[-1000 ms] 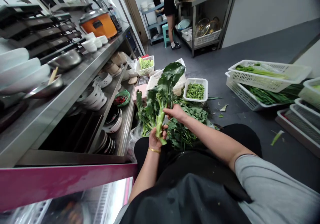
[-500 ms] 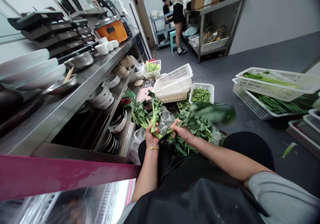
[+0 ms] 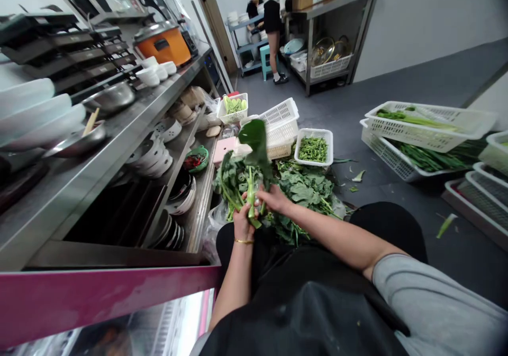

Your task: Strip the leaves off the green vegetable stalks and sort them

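1. The left hand (image 3: pixel 244 224) has its grip closed around the thick lower ends of a bunch of leafy stalks (image 3: pixel 251 189), the cut ends showing just past the fingers.
2. The right hand (image 3: pixel 273 198) is at the right side of the same bunch, fingers curled against it; I cannot tell whether its grip is clenched on a stem or only touching.
3. The bunch is held upright in front of the person's knees, with one broad, dark leaf (image 3: pixel 256 140) standing above the rest.
4. Just beyond the right hand, a loose pile of greens (image 3: pixel 307 186) lies low, partly under the right forearm.
5. Behind the pile, a white basket (image 3: pixel 297 147) holds small green pieces; beside it are stacked white baskets (image 3: pixel 280 128).
6. On the left, a steel bench (image 3: pixel 105 147) carries white bowls (image 3: pixel 32 105) and an orange pot (image 3: pixel 166 46); on a low shelf beneath, a green basket (image 3: pixel 204 157) contains red pieces.
7. On the right, two nested-looking baskets (image 3: pixel 416 139) hold long greens, well apart from the hands.
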The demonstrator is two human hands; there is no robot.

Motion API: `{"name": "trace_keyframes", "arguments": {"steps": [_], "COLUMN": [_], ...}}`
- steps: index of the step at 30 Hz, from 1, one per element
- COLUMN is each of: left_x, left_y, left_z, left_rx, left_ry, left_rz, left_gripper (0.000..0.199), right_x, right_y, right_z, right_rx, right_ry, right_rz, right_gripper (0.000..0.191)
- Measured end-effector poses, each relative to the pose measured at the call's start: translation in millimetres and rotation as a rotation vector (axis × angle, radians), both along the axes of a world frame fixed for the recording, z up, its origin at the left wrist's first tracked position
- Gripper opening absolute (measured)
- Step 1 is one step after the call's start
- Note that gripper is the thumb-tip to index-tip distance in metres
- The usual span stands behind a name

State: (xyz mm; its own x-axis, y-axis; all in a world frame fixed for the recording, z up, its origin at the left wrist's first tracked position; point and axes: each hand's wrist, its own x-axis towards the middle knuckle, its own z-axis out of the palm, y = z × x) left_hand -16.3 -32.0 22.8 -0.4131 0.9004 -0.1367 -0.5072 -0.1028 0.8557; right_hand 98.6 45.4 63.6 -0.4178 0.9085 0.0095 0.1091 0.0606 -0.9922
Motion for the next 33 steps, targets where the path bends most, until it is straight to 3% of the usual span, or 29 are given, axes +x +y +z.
{"name": "trace_keyframes", "arguments": {"steps": [3,7,10,13,15,17,20,22,24,27,29,31,33], "left_x": [-1,11,19,15,6,-2,-4,-1,4,12,15,16,15], "left_y": [-9,-14,-8,2,3,-1,-13,-19,-21,-15,-8,-3,-2], "left_z": [0.9,0.9,-1.4,-0.1,1.9,2.0,-3.1,-7.6,-10.4,-9.9,-7.8,-5.8,-4.5], "left_rx": [0.039,-0.038,-0.086,-0.082,-0.031,0.051,0.114,0.099,0.071,0.02,0.01,0.03,0.057], "left_ry": [0.082,0.168,0.137,0.001,-0.123,-0.226,-0.263,-0.253,-0.24,-0.217,-0.191,-0.147,-0.084], "left_rz": [-0.103,-0.107,-0.051,0.02,-0.023,-0.119,-0.23,-0.289,-0.306,-0.244,-0.162,-0.089,-0.065], "left_gripper": [0.058,0.062,0.061,0.052,0.044,0.038,0.041,0.048,0.052,0.048,0.047,0.049,0.052], "right_x": [7,8,2,0,3,8,12,14,14,12,12,13,16], "right_y": [24,61,46,5,-14,-15,7,25,33,25,9,-7,-13], "right_z": [-1.5,17.4,13.4,-10.1,-24.9,-31.5,-24.4,-13.5,-3.1,3.6,0.3,-6.2,-9.8], "right_rx": [-0.101,0.058,0.164,0.006,-0.157,-0.283,-0.384,-0.299,-0.123,0.219,0.386,0.459,0.428], "right_ry": [0.008,-0.241,-0.229,-0.042,0.078,0.178,0.341,0.331,0.169,-0.245,-0.418,-0.403,-0.282], "right_rz": [-0.054,-0.017,-0.12,-0.109,-0.076,-0.093,-0.064,-0.031,-0.048,-0.167,-0.168,-0.1,-0.072], "right_gripper": [0.042,0.033,0.017,0.013,0.018,0.021,0.028,0.034,0.035,0.032,0.031,0.031,0.033]}}
